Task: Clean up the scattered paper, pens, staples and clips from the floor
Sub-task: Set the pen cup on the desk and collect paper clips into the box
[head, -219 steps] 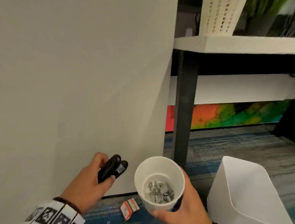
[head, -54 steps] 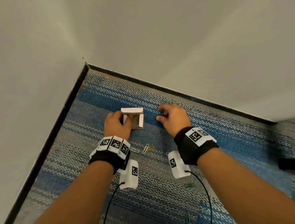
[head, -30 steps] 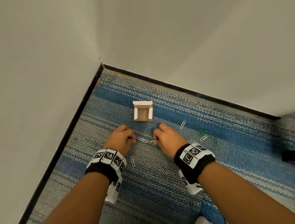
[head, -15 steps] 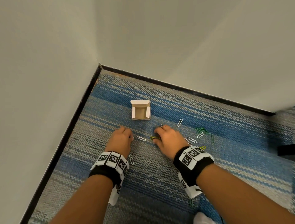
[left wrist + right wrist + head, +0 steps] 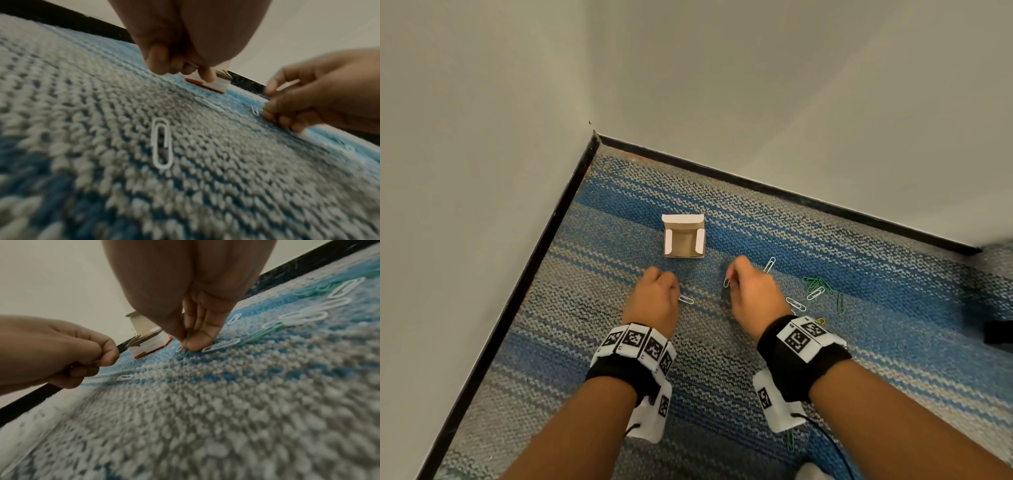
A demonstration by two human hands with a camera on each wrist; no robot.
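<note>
A small open cardboard box point(image 5: 683, 240) stands on the striped carpet near the wall corner. Just short of it, my left hand point(image 5: 669, 279) is curled into a fist, and a thin bit of wire shows between its fingers point(image 5: 102, 353). My right hand point(image 5: 731, 277) pinches a paper clip between thumb and fingertips point(image 5: 193, 344), which touch the carpet beside a white clip point(image 5: 726, 281). Another white clip point(image 5: 686, 299) lies between the hands. In the left wrist view a white clip point(image 5: 161, 142) lies below the left hand point(image 5: 185, 69).
Right of my right hand lie loose clips: a white one point(image 5: 769, 264), a green cluster point(image 5: 818, 284), two white ones point(image 5: 795, 303), a green one point(image 5: 840, 303) and a yellow one point(image 5: 821, 321). Black skirting point(image 5: 774, 192) and walls close off the corner. A dark object point(image 5: 996, 330) sits at the right edge.
The yellow-green clip that lay between the hands is gone from the carpet. My right hand has moved forward toward the box. The left hand has hardly moved.
</note>
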